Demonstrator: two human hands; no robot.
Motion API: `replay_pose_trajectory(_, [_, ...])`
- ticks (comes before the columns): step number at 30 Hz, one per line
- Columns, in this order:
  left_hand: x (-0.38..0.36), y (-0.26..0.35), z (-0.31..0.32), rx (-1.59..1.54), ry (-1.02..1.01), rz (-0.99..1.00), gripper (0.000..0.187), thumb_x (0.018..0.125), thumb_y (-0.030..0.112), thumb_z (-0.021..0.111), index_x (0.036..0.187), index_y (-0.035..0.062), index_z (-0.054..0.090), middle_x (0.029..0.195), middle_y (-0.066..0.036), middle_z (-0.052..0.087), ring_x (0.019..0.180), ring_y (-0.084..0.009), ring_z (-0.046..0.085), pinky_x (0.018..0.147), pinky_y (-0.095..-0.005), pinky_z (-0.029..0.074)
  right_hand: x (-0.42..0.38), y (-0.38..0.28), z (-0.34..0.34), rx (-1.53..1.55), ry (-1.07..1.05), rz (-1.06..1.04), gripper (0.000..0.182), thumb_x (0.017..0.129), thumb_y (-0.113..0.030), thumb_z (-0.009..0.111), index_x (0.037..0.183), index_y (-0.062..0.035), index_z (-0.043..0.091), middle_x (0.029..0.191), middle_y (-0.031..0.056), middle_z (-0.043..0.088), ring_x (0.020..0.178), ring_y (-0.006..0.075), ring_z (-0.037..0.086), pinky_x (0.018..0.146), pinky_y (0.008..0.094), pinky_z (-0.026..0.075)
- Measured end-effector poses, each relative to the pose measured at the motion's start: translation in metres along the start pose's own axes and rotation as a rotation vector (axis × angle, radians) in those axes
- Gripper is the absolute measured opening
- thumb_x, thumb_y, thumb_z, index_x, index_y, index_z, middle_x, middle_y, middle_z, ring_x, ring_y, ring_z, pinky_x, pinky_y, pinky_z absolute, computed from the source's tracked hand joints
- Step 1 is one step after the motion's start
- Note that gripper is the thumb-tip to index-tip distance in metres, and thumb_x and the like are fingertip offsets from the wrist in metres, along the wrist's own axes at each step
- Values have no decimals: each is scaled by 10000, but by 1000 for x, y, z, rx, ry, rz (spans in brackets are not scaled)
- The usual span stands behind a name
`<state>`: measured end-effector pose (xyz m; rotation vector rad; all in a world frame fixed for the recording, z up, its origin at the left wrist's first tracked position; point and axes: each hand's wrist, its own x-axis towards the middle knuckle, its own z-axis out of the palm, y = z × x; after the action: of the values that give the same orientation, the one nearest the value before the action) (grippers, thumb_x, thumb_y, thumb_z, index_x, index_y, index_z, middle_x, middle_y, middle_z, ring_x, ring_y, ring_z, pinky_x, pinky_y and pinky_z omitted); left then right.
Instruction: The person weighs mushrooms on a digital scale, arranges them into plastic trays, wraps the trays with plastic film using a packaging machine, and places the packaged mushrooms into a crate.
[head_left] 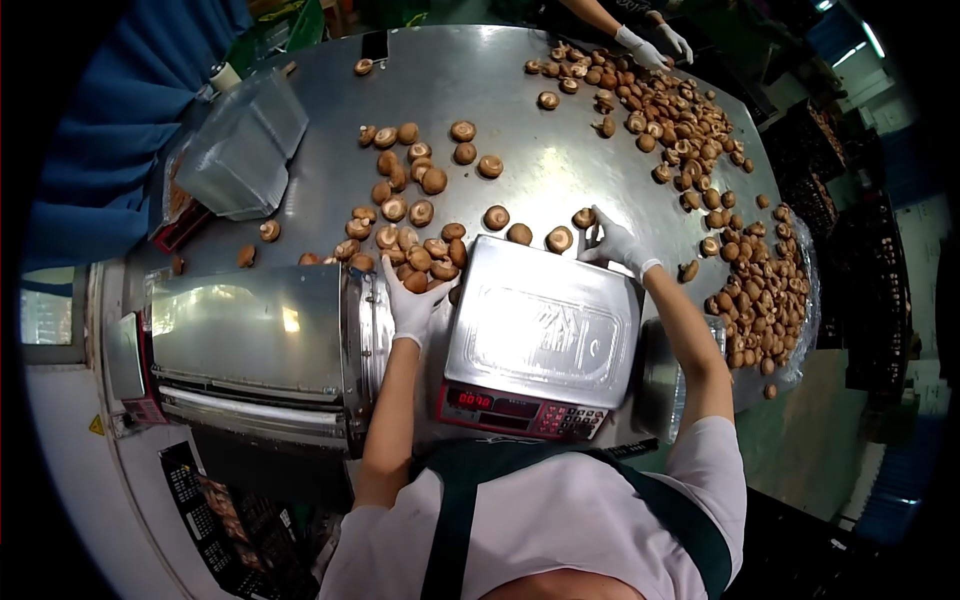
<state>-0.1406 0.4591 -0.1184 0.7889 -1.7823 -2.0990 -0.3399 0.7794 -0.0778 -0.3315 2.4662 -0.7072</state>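
My left hand (412, 308), in a white glove, has its thumb and fingers spread against the near side of a cluster of brown shiitake mushrooms (418, 258). Just beyond the scale's far right corner, my gloved right hand (617, 248) is open, its fingertip beside or touching a single shiitake mushroom (584, 217). Between my hands stands a digital scale (545, 320) with a bare metal pan and a lit red display. A few more mushrooms (519, 234) lie along its far edge.
Clear plastic trays (245, 150) are stacked at the left, near a metal-cased machine (250, 325). A large heap of mushrooms (765, 285) covers the table's right side. Across the table, another person's gloved hands (645, 48) are over mushrooms. More trays (662, 370) stand right of the scale.
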Motion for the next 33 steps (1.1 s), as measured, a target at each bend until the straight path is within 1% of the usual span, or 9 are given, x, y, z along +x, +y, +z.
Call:
replay_pose_trajectory(7, [12,16,6,183,-61,104,1147,558,-7,814,1444,54,88,1381,-173,326,1225,-257,410,1010,-327,388,48,-31,38,-28,7,-382,1169,492,-188,877,1432,-73,192,1484,224,151,1292,348,357,1049,327,349])
replay_pose_trajectory(14, [37,17,-1,226,-84,117,1094,550,-7,820,1425,35,164,1381,-155,330,1229,-236,395,1023,-327,368,78,-93,57,141,-181,-501,1083,570,-133,834,1432,-60,183,1459,226,223,1227,354,434,1011,338,393])
replay_pose_trajectory(18, [48,23,-1,230,-95,119,1091,553,-8,820,1424,31,164,1376,-146,339,1232,-229,389,1025,-327,363,99,-124,62,-4,-160,-662,1069,579,-158,826,1431,-62,188,1445,197,273,1230,349,425,1005,347,394])
replay_pose_trajectory(20, [59,19,-2,87,-170,57,1091,553,-10,823,1425,37,168,1372,-142,344,1232,-225,388,1024,-330,365,104,-140,61,-20,-271,-596,1075,578,-177,828,1433,-68,186,1448,192,264,1241,354,408,1008,352,392])
replay_pose_trajectory(22, [66,26,0,77,-181,40,1095,552,-7,827,1426,50,170,1366,-142,352,1214,-224,409,1003,-331,389,107,-155,65,-10,-239,-789,1078,576,-164,830,1438,-86,188,1458,197,235,1256,351,392,1011,354,391])
replay_pose_trajectory(23, [70,28,0,76,-179,24,1096,553,-7,827,1427,56,170,1361,-141,359,1202,-223,422,991,-329,402,108,-160,62,102,-406,-608,1078,575,-151,831,1443,-119,193,1466,211,201,1270,353,373,1011,357,394])
replay_pose_trajectory(26, [76,30,0,84,-175,17,1084,556,-13,825,1422,66,178,1347,-136,378,1174,-221,453,966,-330,430,122,-159,70,97,-359,-670,1068,580,-136,828,1446,-162,204,1465,229,187,1265,354,379,999,355,408])
replay_pose_trajectory(30, [69,28,4,41,-160,72,1059,547,-28,817,1406,59,204,1344,-128,376,1196,-223,432,987,-335,414,121,-154,75,135,-387,-658,908,610,-137,809,1392,-177,348,1470,246,155,1260,363,391,998,342,409])
replay_pose_trajectory(33, [62,25,11,93,-149,145,1042,546,-32,812,1399,52,218,1344,-128,372,1218,-228,410,1013,-340,387,116,-150,79,114,-328,-700,803,627,-169,795,1339,-177,425,1467,196,225,1247,343,414,987,344,416])
